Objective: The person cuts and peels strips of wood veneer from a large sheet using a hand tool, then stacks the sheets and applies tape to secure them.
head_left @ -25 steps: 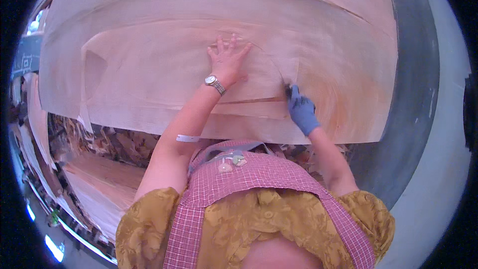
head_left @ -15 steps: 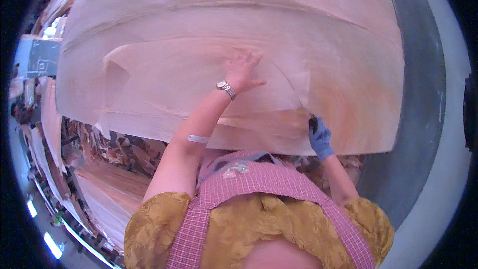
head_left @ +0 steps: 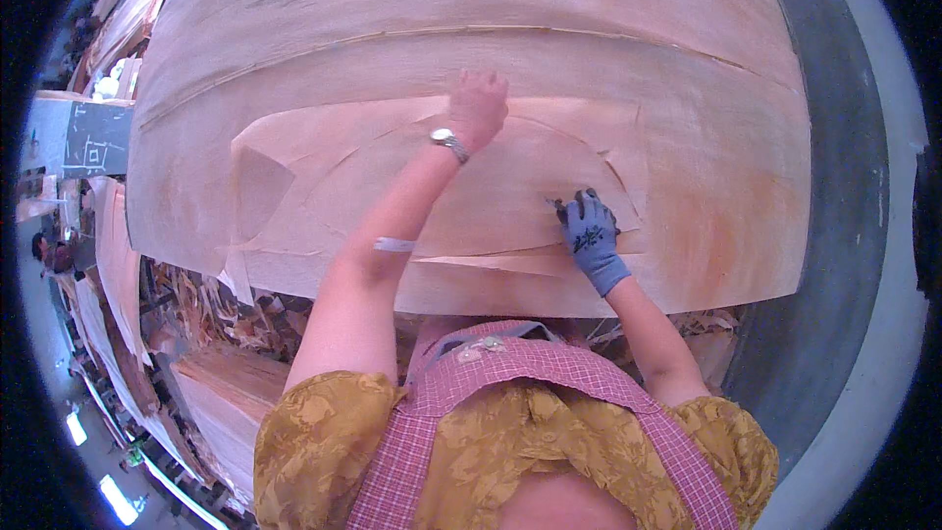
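A thin sheet of pale pinkish wood veneer [head_left: 392, 206] lies on a larger veneer sheet [head_left: 706, 167]. A curved line arcs across the smaller sheet, with slivers lifting at its right end. My left hand [head_left: 478, 108], bare and with a watch at the wrist, rests at the small sheet's far edge with its fingers curled; what they hold, if anything, is hidden. In a blue glove with dark fingertips, my right hand [head_left: 592, 231] closes round a small knife [head_left: 553, 202] over the sheet's right part. Only the knife's thin tip shows; the handle is covered.
A long raised seam [head_left: 471, 29] crosses the large sheet beyond my hands. Torn veneer scraps [head_left: 211, 309] lie below its near edge, beside stacked veneer [head_left: 235, 373]. A grey-blue box [head_left: 98, 137] stands at left, and a grey strip of floor [head_left: 834, 186] runs along the right.
My right hand has moved left and away from me, from the near right corner onto the small sheet. My left hand has slid farther away and its spread fingers have curled. The curved line shows more fully.
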The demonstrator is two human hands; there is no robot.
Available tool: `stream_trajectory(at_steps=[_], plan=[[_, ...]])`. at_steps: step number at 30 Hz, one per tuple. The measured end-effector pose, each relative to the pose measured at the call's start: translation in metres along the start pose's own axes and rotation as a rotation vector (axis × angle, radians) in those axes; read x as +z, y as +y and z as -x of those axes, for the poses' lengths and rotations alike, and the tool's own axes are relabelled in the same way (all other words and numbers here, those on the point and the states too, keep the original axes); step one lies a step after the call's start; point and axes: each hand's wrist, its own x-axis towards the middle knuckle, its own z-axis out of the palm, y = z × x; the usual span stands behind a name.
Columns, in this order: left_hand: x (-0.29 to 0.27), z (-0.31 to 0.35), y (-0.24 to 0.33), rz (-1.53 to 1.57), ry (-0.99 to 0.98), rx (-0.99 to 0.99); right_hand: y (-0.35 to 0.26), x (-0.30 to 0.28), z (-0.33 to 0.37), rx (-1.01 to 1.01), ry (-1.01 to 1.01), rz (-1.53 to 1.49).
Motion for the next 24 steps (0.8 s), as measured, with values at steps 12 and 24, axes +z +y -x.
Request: stream_trajectory(at_steps=[12,24], plan=[[-0.268,0.361,-0.278,-0.841,-0.145,-1.504,-0.01,-0.028,-0.011,0.069,-0.121,-0.043],[-0.017,0.197,-0.053,0.079,-0.001,-0.409,0.02,-0.033,-0.03,-0.016,-0.235,-0.085]])
